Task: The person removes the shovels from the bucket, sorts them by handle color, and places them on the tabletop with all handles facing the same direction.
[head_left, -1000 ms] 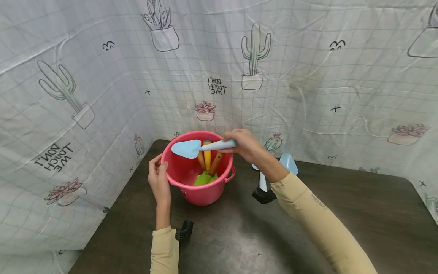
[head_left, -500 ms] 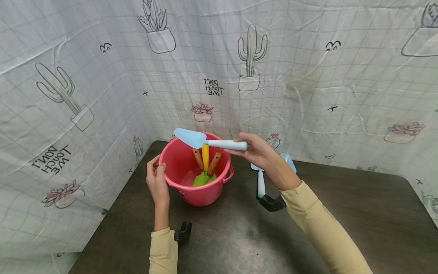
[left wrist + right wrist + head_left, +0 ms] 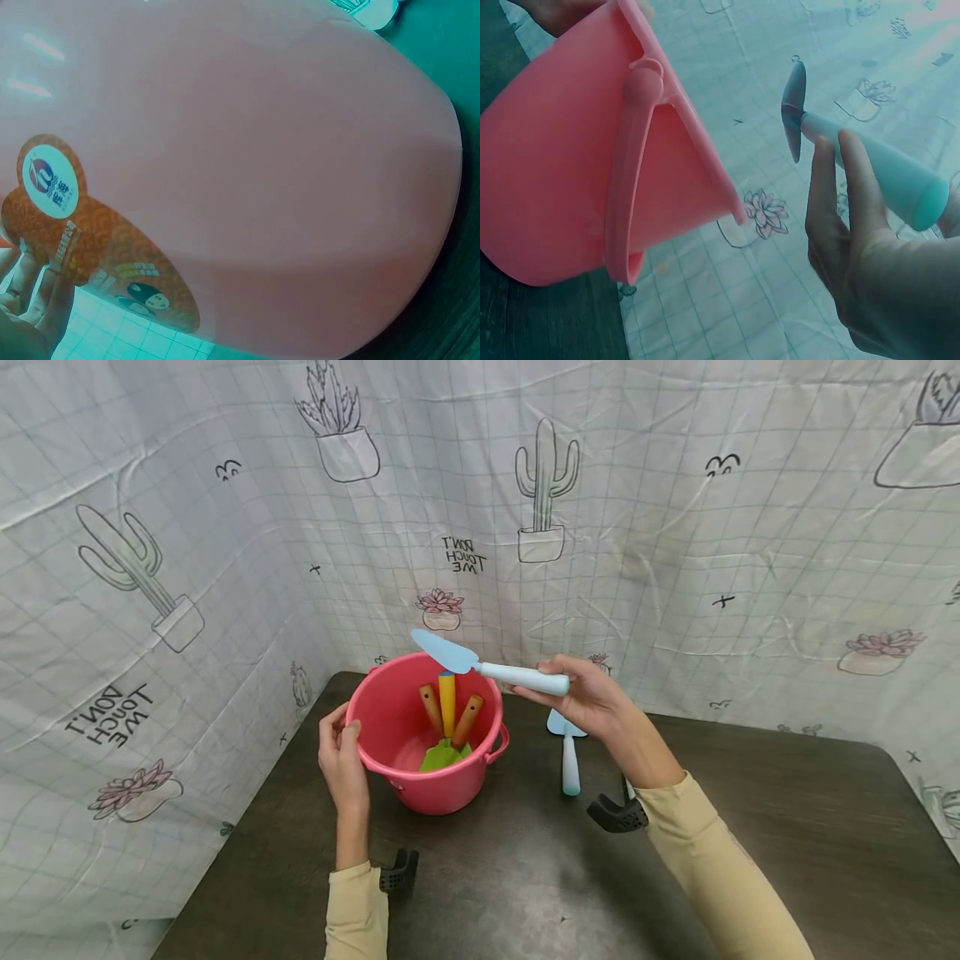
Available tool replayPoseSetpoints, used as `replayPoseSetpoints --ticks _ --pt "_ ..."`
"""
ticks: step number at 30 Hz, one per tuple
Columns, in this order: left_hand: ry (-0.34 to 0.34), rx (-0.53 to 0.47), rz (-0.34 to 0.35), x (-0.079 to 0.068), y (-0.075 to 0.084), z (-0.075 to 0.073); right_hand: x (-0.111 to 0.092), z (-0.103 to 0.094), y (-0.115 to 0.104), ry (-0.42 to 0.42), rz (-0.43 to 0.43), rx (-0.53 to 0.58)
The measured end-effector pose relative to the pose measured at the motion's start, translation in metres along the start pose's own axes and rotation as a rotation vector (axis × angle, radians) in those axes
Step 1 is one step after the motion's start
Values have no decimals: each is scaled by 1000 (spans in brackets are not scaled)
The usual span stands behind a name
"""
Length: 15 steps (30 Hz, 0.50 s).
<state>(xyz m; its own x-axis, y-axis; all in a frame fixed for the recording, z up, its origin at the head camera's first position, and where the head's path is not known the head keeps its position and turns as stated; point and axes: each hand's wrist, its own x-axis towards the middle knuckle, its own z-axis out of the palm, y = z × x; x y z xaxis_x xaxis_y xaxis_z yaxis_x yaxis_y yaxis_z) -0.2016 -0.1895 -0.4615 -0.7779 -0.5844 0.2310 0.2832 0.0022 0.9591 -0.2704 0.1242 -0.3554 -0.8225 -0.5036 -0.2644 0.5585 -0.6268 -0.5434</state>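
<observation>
My left hand [image 3: 343, 764] grips the left rim of a pink bucket [image 3: 442, 792], thumb over the edge; the left wrist view shows its fingers [image 3: 52, 300] by a sticker [image 3: 105, 240] on the bucket wall. In my right hand [image 3: 588, 693] is a light blue trowel [image 3: 525, 677], held by its pale handle, blade pointing left over the bucket's back right rim. Inside the bucket stand tools with a yellow handle [image 3: 447, 703] and two brown wooden handles [image 3: 467, 720], above a green blade [image 3: 442, 755]. The right wrist view shows the trowel apart from the bucket.
Another light blue trowel [image 3: 570, 764] lies on the dark table [image 3: 750, 827] right of the bucket, its blade partly behind my right hand. A further pale item is mostly hidden behind my right wrist. A printed curtain [image 3: 637, 527] hangs behind and at the left.
My right hand has drawn the trowel right and up, its blade shifting from over the bucket's opening to its back right rim. The left hand keeps its grip on the bucket.
</observation>
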Motion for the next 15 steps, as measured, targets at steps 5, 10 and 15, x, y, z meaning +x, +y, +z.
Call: replayPoseSetpoints --ticks 5,10,15 --pt "1 5 3 0 -1 0 -9 -10 -6 -29 22 -35" --pt "-2 -2 12 0 -2 0 -18 -16 -6 -80 75 53" --pt "-3 -9 17 0 -1 0 -26 -20 -4 -164 124 162"
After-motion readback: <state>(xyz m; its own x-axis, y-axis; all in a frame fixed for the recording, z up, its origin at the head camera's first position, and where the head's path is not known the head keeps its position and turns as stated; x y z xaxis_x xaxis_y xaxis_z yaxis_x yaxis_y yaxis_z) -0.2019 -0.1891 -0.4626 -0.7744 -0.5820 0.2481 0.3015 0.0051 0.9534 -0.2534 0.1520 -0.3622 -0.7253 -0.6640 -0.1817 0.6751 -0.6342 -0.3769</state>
